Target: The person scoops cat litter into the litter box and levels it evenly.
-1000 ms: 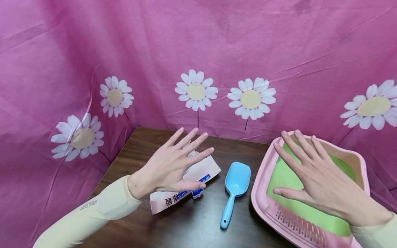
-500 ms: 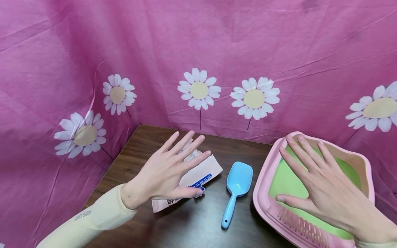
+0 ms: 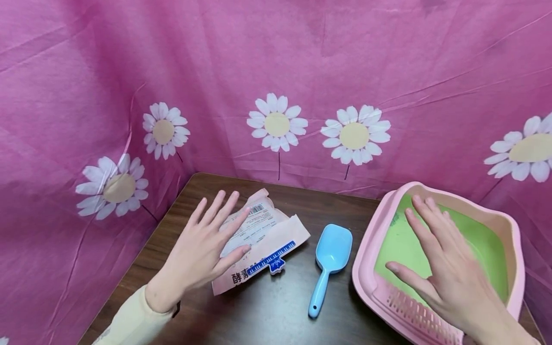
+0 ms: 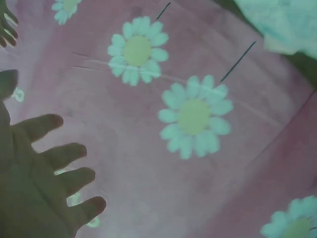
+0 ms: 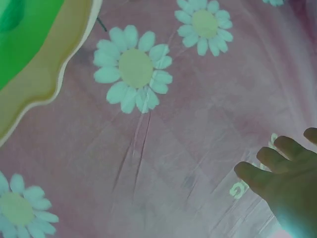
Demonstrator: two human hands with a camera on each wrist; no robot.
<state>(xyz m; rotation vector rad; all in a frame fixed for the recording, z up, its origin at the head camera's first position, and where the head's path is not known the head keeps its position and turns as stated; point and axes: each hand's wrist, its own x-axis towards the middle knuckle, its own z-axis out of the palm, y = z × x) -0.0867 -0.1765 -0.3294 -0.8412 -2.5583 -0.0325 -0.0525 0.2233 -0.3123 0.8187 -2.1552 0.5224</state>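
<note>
My left hand is held up with fingers spread, overlapping the left part of a pale pink bag in the head view. That bag lies flat, its folded edge closed by a blue clip. To its right a light blue scoop lies with its handle toward me. Over the pink litter box with a green bottom my right hand hovers, fingers extended and thumb apart. Neither hand holds anything. Both wrist views show the straightened fingers against the backdrop.
A dark wooden table bears all these things. Behind it and on the left hangs a pink curtain printed with white daisies. The litter box takes up the table's right side, its slotted step facing me.
My left hand has moved left and toward me, uncovering more of the bag and its clip. The right hand has turned and drawn a little toward me. Bag, scoop and box stay put.
</note>
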